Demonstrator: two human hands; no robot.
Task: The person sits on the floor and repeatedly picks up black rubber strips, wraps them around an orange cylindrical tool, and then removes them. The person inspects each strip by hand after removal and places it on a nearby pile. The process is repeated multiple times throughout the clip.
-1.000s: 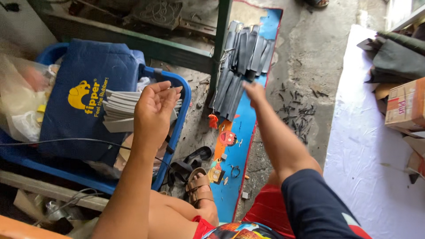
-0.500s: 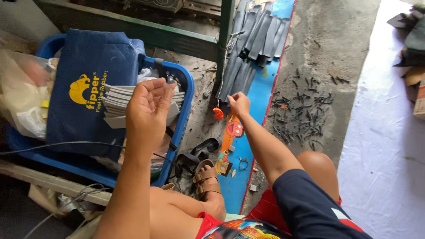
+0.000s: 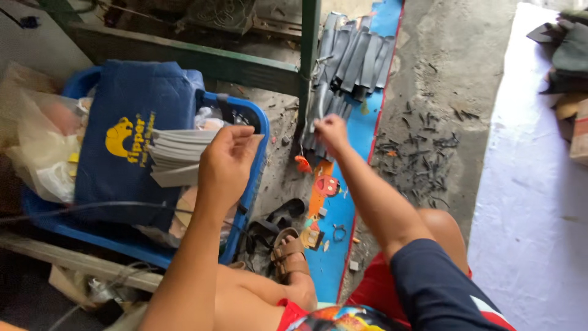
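My left hand (image 3: 225,160) grips a fanned bunch of flat grey strips (image 3: 177,157) and holds it over the blue plastic basket (image 3: 252,162). My right hand (image 3: 331,132) reaches forward to a pile of dark grey rubber strips (image 3: 352,64) on the blue mat (image 3: 343,214); its fingers close on the near end of one strip. A navy cloth bag with a yellow print (image 3: 131,141) lies in the basket, just left of the held bunch.
A green metal frame (image 3: 233,64) runs behind the basket, with its post beside the strip pile. Clear plastic bags (image 3: 43,147) sit at left. Dark sandals (image 3: 272,224) and my sandalled foot (image 3: 293,257) are below. Black offcuts (image 3: 422,156) litter the concrete. A white sheet (image 3: 533,202) lies right.
My right hand pulled back from the far end of the strip pile to its near end. The left hand kept the grey bunch over the basket.
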